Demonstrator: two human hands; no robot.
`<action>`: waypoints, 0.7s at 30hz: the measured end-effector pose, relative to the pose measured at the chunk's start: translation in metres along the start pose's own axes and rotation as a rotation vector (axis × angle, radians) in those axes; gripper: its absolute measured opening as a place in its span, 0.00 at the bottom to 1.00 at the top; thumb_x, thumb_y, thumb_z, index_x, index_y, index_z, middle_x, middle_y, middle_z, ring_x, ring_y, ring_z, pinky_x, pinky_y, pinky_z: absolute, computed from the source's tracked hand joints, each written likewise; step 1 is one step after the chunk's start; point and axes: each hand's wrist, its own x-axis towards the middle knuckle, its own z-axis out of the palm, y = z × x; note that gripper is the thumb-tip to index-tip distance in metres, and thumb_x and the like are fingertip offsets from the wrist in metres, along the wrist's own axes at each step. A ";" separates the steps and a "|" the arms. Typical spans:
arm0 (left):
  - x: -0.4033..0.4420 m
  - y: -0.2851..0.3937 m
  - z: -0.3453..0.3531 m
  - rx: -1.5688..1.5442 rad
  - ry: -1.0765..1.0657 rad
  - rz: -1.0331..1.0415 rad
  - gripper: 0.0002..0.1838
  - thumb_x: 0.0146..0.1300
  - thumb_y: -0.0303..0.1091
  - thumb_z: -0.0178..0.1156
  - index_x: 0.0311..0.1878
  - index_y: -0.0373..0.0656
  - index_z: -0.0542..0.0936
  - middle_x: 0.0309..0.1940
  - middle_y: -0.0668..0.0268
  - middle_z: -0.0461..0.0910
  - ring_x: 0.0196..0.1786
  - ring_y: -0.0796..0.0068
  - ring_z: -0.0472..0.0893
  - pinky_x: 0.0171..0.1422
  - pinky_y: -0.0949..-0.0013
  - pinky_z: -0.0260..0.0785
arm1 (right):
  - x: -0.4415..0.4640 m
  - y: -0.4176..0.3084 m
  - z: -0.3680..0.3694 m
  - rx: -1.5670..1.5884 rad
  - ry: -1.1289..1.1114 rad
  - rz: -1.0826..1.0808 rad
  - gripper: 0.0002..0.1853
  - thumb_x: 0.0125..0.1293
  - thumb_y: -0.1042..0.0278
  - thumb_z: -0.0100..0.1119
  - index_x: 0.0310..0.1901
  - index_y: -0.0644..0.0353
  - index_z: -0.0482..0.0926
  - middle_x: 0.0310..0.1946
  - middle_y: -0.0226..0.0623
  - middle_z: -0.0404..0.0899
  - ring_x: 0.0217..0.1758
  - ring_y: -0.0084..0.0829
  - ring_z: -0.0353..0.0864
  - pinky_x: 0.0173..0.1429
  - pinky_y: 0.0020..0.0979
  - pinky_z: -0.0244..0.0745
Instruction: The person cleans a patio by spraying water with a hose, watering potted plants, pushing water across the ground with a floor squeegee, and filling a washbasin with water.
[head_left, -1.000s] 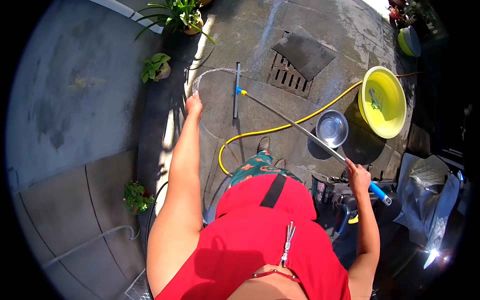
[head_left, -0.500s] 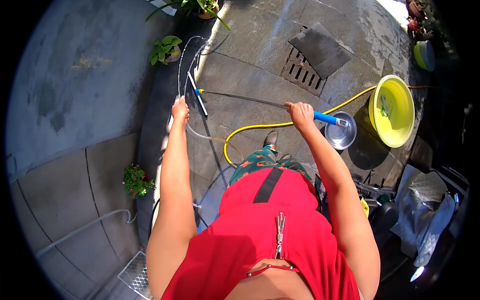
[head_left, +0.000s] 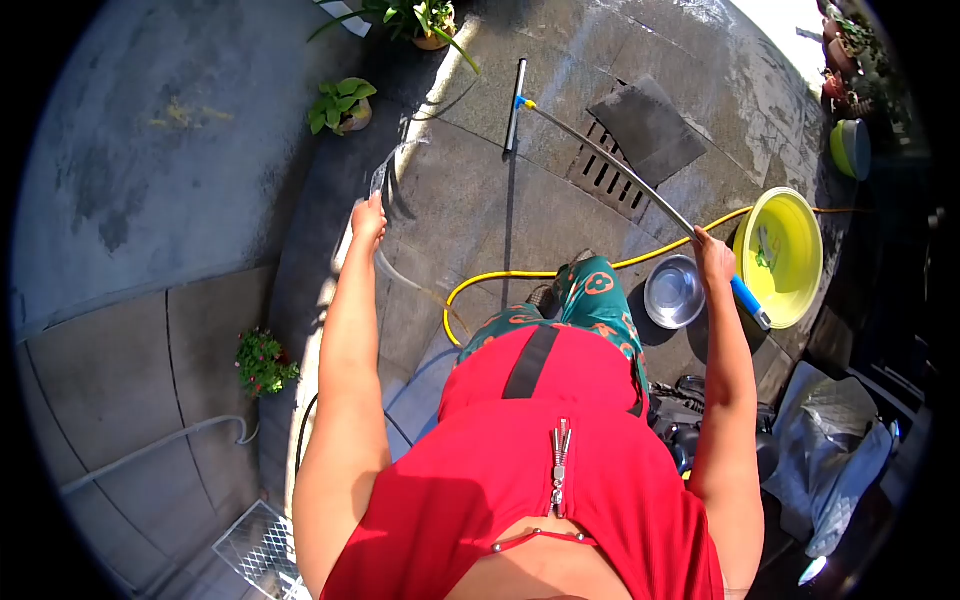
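Observation:
My left hand is closed around the end of a clear hose, and water sprays out ahead of it toward the wall's foot. Farther back, the clear hose runs toward a yellow hose on the floor. In my right hand is the long handle of a floor squeegee, gripped just above its blue end. The squeegee's blade is out ahead of me, over the paving left of the drain grate; whether it touches the floor I cannot tell.
A yellow basin and a metal bowl stand at my right. A dark slab partly covers a drain grate. Potted plants line the left wall, with a flowering one nearer me. A grey sheet lies at lower right.
The squeegee blade has swung away from the water, forward and right. My right hand has moved right and back with the handle. The water stream looks shorter, and one of my legs has stepped forward.

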 end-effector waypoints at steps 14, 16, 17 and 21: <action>0.067 0.087 0.042 0.093 0.136 -0.047 0.25 0.69 0.52 0.50 0.19 0.46 0.68 0.09 0.70 0.64 0.08 0.76 0.61 0.12 0.69 0.50 | 0.097 -0.064 -0.020 0.084 -0.161 -0.292 0.18 0.63 0.59 0.58 0.55 0.33 0.78 0.26 0.43 0.81 0.31 0.42 0.83 0.34 0.41 0.76; 0.076 0.101 0.048 0.093 0.136 -0.064 0.25 0.69 0.53 0.49 0.19 0.47 0.67 0.08 0.71 0.63 0.08 0.77 0.60 0.12 0.69 0.49 | 0.140 -0.120 -0.002 0.146 -0.182 -0.297 0.17 0.63 0.59 0.57 0.54 0.33 0.79 0.27 0.44 0.82 0.31 0.42 0.84 0.35 0.41 0.76; 0.081 0.108 0.052 0.102 0.136 -0.070 0.25 0.69 0.54 0.48 0.20 0.47 0.66 0.08 0.72 0.61 0.07 0.77 0.59 0.12 0.69 0.49 | 0.165 -0.147 0.008 0.163 -0.193 -0.299 0.16 0.63 0.59 0.56 0.54 0.33 0.79 0.28 0.44 0.82 0.31 0.42 0.84 0.35 0.41 0.76; 0.092 0.123 0.064 0.112 0.121 -0.066 0.25 0.69 0.56 0.46 0.20 0.49 0.64 0.07 0.73 0.59 0.07 0.79 0.56 0.12 0.70 0.47 | 0.252 -0.258 0.042 0.166 -0.208 -0.319 0.16 0.67 0.56 0.51 0.56 0.31 0.77 0.29 0.42 0.83 0.34 0.41 0.85 0.38 0.40 0.77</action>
